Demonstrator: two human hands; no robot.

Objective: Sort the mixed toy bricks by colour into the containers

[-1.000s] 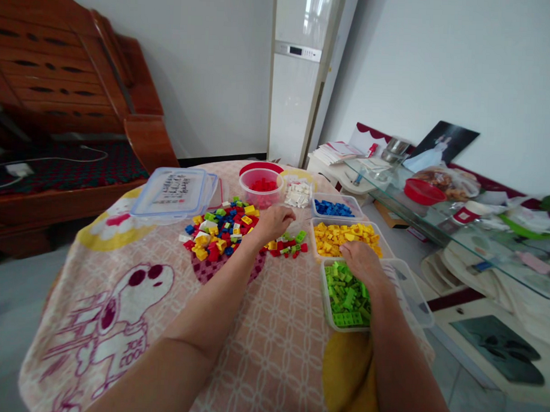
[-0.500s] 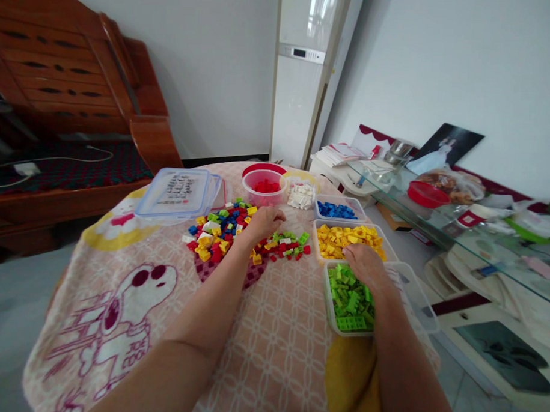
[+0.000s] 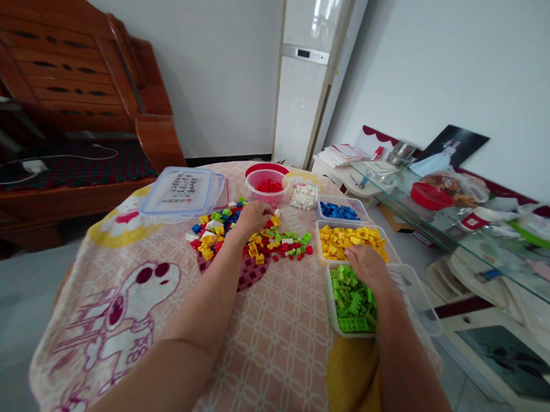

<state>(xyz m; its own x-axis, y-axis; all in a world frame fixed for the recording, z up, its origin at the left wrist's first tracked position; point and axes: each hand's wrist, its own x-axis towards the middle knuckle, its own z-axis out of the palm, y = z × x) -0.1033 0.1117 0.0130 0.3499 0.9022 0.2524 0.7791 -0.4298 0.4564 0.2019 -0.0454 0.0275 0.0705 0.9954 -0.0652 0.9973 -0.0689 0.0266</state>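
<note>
My left hand [image 3: 254,218] is over the mixed pile of toy bricks [image 3: 211,234], its fingers bent and drawn together. A white and a yellow brick [image 3: 276,219] lie by the fingertips; what they hold, if anything, is hidden. My right hand [image 3: 367,266] reaches across the tub of green bricks [image 3: 353,302] to the near side of the tub of yellow bricks [image 3: 352,239]. Its fingers are curled and pressed together, and their contents cannot be made out. Behind stands a tub of blue bricks [image 3: 340,212].
Red bricks sit in a round pink-rimmed tub [image 3: 266,196], beside a heap of white bricks [image 3: 303,196]. Clear lids [image 3: 178,190] are stacked at the table's back left. A glass-topped stand [image 3: 437,214] runs along the right, and a wooden bench [image 3: 72,85] is at the left.
My left hand has shifted left and slightly away over the pile, uncovering yellow bricks near its middle. My right hand stays by the yellow bricks. The view has swung slightly.
</note>
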